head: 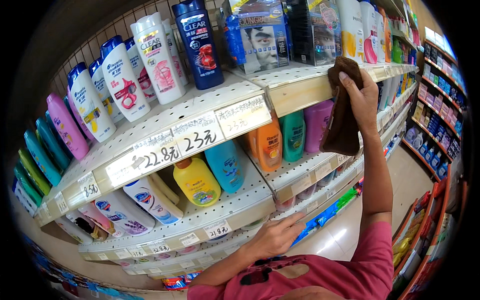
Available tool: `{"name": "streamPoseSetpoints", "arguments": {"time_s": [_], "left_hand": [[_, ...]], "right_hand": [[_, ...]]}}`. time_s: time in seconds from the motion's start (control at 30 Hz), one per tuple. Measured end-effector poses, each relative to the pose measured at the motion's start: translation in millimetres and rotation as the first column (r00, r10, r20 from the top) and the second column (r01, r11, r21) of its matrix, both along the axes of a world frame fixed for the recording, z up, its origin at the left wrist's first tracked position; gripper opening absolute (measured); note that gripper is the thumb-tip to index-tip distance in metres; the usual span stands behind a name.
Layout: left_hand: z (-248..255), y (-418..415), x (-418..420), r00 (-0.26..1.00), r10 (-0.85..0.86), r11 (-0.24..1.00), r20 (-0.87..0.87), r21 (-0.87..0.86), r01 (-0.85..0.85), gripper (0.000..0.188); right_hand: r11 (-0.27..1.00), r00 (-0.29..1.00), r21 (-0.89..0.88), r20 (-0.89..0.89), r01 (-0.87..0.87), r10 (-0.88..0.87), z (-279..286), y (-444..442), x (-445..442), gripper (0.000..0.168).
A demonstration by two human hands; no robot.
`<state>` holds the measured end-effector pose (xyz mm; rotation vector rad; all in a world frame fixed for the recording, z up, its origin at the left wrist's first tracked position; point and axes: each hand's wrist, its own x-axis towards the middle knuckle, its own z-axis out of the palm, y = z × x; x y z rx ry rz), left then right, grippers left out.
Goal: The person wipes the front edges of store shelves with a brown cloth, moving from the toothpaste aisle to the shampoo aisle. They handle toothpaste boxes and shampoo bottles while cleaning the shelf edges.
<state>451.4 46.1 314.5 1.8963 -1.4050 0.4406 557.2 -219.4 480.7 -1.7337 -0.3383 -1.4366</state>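
Observation:
My right hand [362, 95] grips a dark brown cloth [341, 123] with the thumb on top. The cloth's upper end lies at the front edge of the upper shelf [300, 88], and the rest hangs down in front of the shelf below. Close behind it are a boxed product [318, 33] and a white Pantene bottle [351, 30]. A purple bottle [318, 123] on the lower shelf is partly hidden by the cloth. My left hand [277, 236] is in front of my body, its fingers loosely bent, with nothing visible in it.
White Head & Shoulders bottles [125, 82] and a dark blue Clear bottle [198, 47] stand on the upper shelf. Handwritten price labels [197, 137] line its edge. Below are a yellow bottle [197, 183] and an orange Rejoice bottle [269, 144]. Another stocked rack [438, 101] stands across the tiled aisle [337, 240].

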Motion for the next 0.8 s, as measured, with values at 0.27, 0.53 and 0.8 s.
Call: {"name": "streamPoseSetpoints", "arguments": {"time_s": [0.27,0.53,0.8], "left_hand": [[-4.8,21.3,-5.0,0.997,-0.07,0.993,0.026,-0.088,0.072,0.022],[-18.3,44.4,-12.7,0.992,-0.126,0.968,0.011,-0.216,0.125,0.022],[3.1,62.1,-16.6,0.982,-0.176,0.965,0.066,-0.187,0.186,0.027]], "right_hand": [[0.936,0.972,-0.288,0.176,0.2,-0.154,23.1,16.0,22.2,0.033],[0.968,0.982,-0.186,-0.057,0.167,-0.181,25.3,22.8,21.4,0.041],[0.966,0.975,-0.208,-0.125,0.153,-0.182,29.9,20.4,18.3,0.042]]}}
